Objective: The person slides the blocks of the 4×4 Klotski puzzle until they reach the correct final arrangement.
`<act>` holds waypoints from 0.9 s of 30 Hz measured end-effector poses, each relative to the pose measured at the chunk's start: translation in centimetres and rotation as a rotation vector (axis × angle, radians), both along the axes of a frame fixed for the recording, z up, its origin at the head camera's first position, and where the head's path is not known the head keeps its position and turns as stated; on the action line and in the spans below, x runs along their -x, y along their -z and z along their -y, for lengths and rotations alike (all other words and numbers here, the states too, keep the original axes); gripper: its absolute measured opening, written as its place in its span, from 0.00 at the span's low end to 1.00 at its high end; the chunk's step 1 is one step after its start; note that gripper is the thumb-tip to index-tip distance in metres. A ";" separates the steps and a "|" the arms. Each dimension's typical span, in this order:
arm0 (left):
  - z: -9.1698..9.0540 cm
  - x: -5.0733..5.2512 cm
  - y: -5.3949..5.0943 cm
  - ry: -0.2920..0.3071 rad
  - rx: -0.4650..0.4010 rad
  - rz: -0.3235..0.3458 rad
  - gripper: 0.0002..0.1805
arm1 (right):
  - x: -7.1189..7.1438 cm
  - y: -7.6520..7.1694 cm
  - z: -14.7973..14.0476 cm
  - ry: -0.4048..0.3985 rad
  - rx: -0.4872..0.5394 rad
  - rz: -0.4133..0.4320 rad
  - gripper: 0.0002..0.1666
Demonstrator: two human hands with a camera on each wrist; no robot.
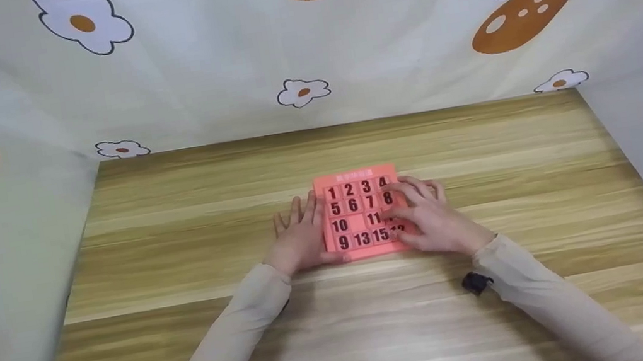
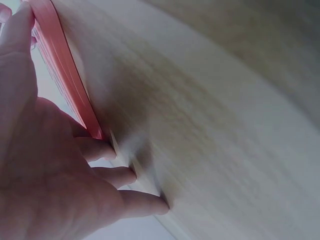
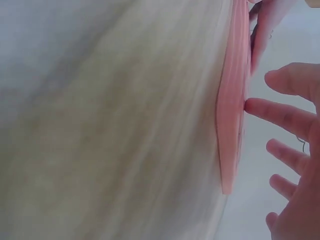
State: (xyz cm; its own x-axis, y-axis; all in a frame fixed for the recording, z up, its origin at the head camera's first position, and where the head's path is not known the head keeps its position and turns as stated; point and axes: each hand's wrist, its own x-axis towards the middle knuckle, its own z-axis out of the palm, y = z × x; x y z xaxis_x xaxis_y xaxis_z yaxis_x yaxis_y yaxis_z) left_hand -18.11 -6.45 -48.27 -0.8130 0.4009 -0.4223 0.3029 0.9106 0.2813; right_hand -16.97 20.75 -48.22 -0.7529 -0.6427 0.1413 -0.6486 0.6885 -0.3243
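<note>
A pink-red sliding number puzzle [image 1: 354,175] lies flat on the table. Its tiles carry black numbers in rows, and one slot in the third row, right of the 10, shows no tile. My left hand [image 1: 300,241] rests along the puzzle's left side, thumb at the near left corner, fingers extended; in the left wrist view some fingertips touch the table. Over the puzzle's right columns is my right hand [image 1: 439,223], fingers spread, covering part of several tiles. The right wrist view has one fingertip [image 3: 250,106] touching the puzzle's top [image 3: 232,105], other fingers raised.
The wood-grain table [image 1: 177,240] extends around the puzzle. A pale curtain [image 1: 200,52] printed with flowers and carrots stands along the back and sides. A small black object [image 1: 476,283] is at the right wrist.
</note>
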 end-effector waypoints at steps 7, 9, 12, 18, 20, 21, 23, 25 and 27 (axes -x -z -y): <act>0.1 -0.1 0.0 0.001 0.003 -0.010 0.70 | 0.0 -0.1 1.2 -0.076 -0.031 0.048 0.25; 0.1 -0.1 0.0 0.000 0.009 -0.009 0.70 | 0.1 -0.1 1.4 -0.097 -0.026 0.068 0.26; 0.0 -0.1 0.0 -0.004 -0.004 -0.006 0.70 | 0.0 -0.1 1.2 -0.091 -0.024 0.075 0.26; -0.2 -0.1 0.0 -0.018 -0.021 -0.004 0.70 | 0.0 0.0 -0.4 0.003 -0.001 0.027 0.25; -0.2 -0.1 0.1 -0.017 -0.017 -0.008 0.70 | 0.0 -0.1 -1.0 0.056 0.020 0.005 0.22; -0.2 -0.1 0.0 -0.016 -0.014 -0.007 0.70 | 0.0 -0.1 -1.3 0.079 0.025 -0.005 0.20; -0.1 -0.1 0.0 -0.014 -0.009 -0.008 0.70 | -0.1 -0.3 -1.7 0.108 0.029 -0.002 0.16; -0.1 -0.1 0.0 -0.009 -0.003 -0.010 0.70 | -0.2 -0.3 -1.9 0.101 0.025 0.007 0.16; -0.1 -0.1 0.0 -0.008 0.001 -0.007 0.70 | -0.3 -0.1 -1.7 0.060 0.012 0.041 0.20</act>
